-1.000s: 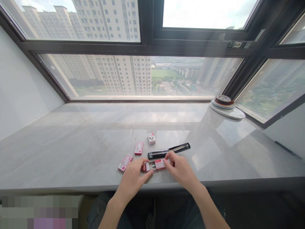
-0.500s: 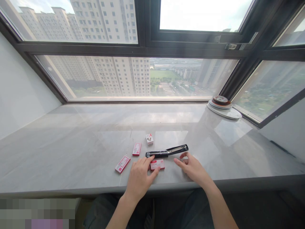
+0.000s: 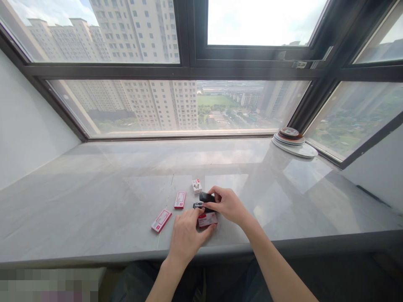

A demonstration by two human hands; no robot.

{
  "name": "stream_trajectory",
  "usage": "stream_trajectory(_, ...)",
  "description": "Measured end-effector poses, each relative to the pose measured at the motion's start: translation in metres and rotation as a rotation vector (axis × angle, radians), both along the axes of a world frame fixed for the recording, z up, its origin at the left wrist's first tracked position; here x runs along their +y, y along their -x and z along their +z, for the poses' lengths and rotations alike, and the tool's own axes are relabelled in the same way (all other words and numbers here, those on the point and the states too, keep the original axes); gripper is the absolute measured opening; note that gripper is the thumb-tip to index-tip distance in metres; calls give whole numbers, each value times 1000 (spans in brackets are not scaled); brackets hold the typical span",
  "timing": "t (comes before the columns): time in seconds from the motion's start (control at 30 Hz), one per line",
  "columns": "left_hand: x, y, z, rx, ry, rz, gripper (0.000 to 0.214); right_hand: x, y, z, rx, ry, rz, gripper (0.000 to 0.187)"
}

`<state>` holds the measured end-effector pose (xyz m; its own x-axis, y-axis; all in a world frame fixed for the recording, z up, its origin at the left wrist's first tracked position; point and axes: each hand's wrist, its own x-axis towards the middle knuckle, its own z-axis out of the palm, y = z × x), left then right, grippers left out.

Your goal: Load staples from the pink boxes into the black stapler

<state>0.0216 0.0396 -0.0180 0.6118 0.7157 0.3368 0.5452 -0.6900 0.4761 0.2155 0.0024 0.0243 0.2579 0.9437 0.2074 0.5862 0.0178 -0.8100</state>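
A black stapler [image 3: 208, 197] lies near the front of the sill, its top arm folded over above the base with a gap at the front end. My right hand [image 3: 228, 203] pinches the top arm between thumb and fingers, covering the rear half. My left hand [image 3: 187, 233] presses its fingertips on the front of the base, holding it. Its thumb rests along the near side of a red-and-white staple box [image 3: 208, 219], just in front of the stapler. A small white box [image 3: 197, 186] with a picture stands right behind the stapler.
Two flat pink-and-white boxes, one nearer [image 3: 161, 220] and one farther [image 3: 180, 200], lie left of the stapler. Several stacked plates or coasters [image 3: 289, 138] sit in the back right corner by the window. The pale stone sill [image 3: 94, 201] ends at a front edge before my lap.
My right hand has moved left, taken the stapler's top arm and swung it from lying out to the right to over the base. My left hand stays at the base.
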Motion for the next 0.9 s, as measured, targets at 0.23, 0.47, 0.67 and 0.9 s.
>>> stream_trajectory(0.23,-6,0,6,72,-78,-29,23,7,10,-7,-195,72,11,20)
stream_trajectory(0.47,-5,24,16,134,-148,-101,6,2,-1,-12,-162,72,-36,25)
stream_trajectory(0.67,30,84,15,115,-221,137,11,-3,1,-10,-156,105,-62,26)
stream_trajectory(0.9,64,98,8,-39,-40,10,14,-4,2,-12,-162,107,-80,27)
